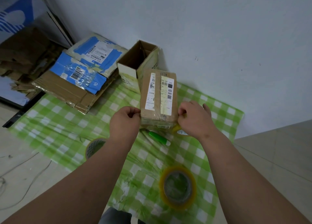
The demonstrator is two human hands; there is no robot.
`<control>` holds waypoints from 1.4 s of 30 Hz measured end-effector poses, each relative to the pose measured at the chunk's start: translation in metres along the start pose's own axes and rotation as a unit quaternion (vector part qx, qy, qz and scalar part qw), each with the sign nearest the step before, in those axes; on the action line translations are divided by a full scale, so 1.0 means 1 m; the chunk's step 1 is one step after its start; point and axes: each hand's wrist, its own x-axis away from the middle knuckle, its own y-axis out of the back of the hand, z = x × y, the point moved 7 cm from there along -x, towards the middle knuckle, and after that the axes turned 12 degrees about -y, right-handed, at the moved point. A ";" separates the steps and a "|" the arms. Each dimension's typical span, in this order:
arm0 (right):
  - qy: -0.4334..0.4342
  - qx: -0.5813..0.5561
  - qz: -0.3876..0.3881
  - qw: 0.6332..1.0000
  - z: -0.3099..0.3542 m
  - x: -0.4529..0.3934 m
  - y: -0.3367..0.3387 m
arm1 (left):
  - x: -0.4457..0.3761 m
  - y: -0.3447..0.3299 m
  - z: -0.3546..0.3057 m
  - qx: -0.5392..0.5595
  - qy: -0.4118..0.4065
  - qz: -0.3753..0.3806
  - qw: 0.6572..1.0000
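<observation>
Your parcel (158,95) lies dead ahead, long axis running away from you, with left hand (125,121) and right hand (194,119) each pinching a near corner, equally close.

1. A green and white checked cloth (55,122) lay spread on the floor (278,156), reaching the pale wall (219,38).
2. A yellowish tape roll (178,187) lay flat on the near part of the cloth.
3. A second roll (94,147) was at the left edge of the cloth, partly hidden.
4. A green pen-like tool (158,137) with a white tip lay on the cloth.
5. An open carton (137,60) stood against the wall.
6. Just left of it, a pile of flattened cartons (67,88) carried two blue and white pieces with barcode labels (79,73).
7. Thin cables (22,169) lay on the floor at the left.
</observation>
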 end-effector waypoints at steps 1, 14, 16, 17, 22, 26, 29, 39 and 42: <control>0.004 -0.011 0.004 1.000 -0.001 0.002 -0.002 | 0.002 0.002 -0.001 -0.005 -0.008 0.004 1.000; 0.038 -0.051 0.059 0.996 -0.003 0.013 -0.001 | 0.008 0.007 0.000 -0.003 -0.096 0.065 0.993; 0.051 -0.044 0.057 0.996 -0.001 0.014 -0.002 | 0.006 0.008 -0.001 -0.034 -0.107 0.066 0.991; 0.058 -0.040 0.055 0.996 0.000 0.015 -0.003 | 0.005 0.009 -0.001 -0.048 -0.109 0.065 0.991; 0.077 -0.045 0.008 0.996 0.001 0.014 -0.006 | 0.002 0.009 -0.002 -0.069 -0.122 0.069 0.988; 0.080 -0.039 -0.018 0.996 0.005 0.011 -0.011 | -0.001 0.009 -0.001 -0.093 -0.125 0.058 0.986; 0.073 -0.031 -0.042 0.996 0.009 0.009 -0.012 | -0.004 0.010 0.001 -0.115 -0.128 0.045 0.984; 0.050 -0.016 0.049 0.997 0.007 0.010 -0.012 | -0.004 0.008 -0.004 -0.169 -0.205 0.064 0.962; 0.041 -0.036 0.024 0.998 0.006 0.009 -0.010 | -0.003 0.011 -0.003 -0.142 -0.213 0.070 0.964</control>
